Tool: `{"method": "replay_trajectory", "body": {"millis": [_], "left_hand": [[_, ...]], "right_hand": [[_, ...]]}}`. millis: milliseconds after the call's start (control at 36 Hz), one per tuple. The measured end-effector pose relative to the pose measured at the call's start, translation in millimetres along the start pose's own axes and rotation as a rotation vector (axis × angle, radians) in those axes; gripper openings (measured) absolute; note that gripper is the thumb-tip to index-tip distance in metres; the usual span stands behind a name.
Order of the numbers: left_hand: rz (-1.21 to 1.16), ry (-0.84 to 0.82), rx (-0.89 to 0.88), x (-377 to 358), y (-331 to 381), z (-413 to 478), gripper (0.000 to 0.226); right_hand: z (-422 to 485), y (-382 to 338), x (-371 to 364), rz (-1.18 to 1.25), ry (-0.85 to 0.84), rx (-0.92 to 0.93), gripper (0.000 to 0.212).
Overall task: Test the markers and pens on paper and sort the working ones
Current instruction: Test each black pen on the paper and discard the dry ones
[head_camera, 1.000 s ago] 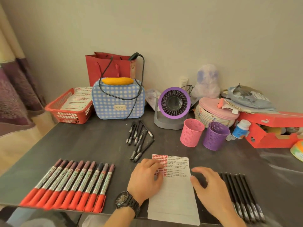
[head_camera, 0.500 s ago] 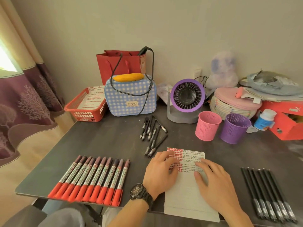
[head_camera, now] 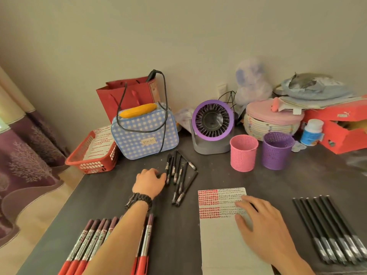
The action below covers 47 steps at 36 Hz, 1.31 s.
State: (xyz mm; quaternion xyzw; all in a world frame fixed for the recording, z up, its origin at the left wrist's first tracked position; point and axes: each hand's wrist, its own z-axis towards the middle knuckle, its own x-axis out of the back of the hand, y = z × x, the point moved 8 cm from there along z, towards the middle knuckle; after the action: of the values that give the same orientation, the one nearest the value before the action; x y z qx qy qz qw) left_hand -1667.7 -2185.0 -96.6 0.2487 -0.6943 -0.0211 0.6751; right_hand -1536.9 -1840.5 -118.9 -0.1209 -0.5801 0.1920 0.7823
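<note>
Matt table (head_camera: 111,197), perforated plastic cups (head_camera: 243,153)

Beige wall (head_camera: 178,36) behind dark table (head_camera: 218,175); purple curtain (head_camera: 25,155) left.

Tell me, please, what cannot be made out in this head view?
Head view:
left hand: its back hides the fingertips; grip on the loose black pens unclear.
red markers: forearm covers some; bottom edge cuts their ends.
paper: marks too small to read.
pink cup: wall hides the inside.
</note>
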Motion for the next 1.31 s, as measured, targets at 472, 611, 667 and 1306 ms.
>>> {"method": "replay_trajectory", "body": {"millis": [472, 611, 667, 1306], "left_hand": [[0.199, 0.115, 0.018, 12, 4, -24, 0.021], [0.062, 0.139, 0.102, 18, -16, -37, 0.019], [-0.048, 0.18, 0.123, 21, -25, -42, 0.019], [-0.617, 0.092, -0.568, -9, 70, -223, 0.015]], "right_hand": [[2, -3, 5, -0.028, 0.036, 0.013, 0.04], [0, -4, 6, -0.013, 0.046, 0.018, 0.039], [1, -5, 6, 0.001, 0.046, 0.015, 0.038], [-44, -52, 32, 1.96, -0.3, -0.635, 0.09]]}}
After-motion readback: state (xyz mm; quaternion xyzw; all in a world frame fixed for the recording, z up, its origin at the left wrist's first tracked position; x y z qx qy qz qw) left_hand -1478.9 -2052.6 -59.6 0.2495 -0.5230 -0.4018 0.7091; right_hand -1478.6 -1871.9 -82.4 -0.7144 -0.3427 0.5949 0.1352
